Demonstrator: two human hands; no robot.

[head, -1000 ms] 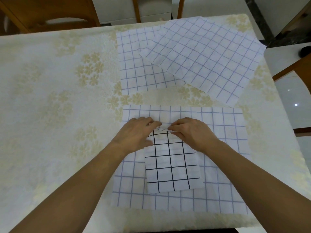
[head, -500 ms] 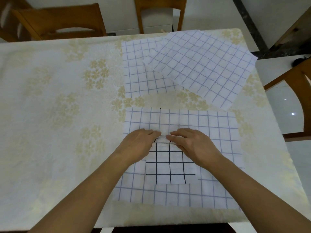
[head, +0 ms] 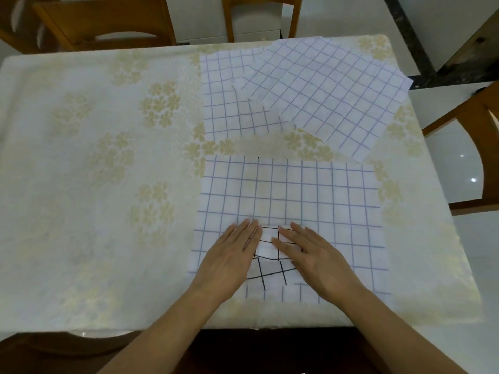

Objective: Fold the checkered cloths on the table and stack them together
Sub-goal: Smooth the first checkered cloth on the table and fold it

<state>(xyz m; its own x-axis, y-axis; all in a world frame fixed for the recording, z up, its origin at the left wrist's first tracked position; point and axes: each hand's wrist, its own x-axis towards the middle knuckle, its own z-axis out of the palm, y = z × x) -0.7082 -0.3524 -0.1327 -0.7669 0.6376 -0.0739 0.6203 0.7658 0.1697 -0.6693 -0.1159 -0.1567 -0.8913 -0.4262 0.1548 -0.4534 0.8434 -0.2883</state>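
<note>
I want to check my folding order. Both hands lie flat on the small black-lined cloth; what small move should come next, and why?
Probably slide both hands outward to flatten the fold. The left hand and right hand lie flat on the black-lined cloth, whose grid lines look skewed, so it seems not yet smooth.

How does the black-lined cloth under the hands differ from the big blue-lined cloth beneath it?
The black-lined cloth has dark, bold lines; the blue-lined cloth has pale ones. The black-lined cloth is folded small, while the blue-lined cloth lies spread flat. Both hands, left and right, press the black-lined cloth. Both are white checks.
</note>
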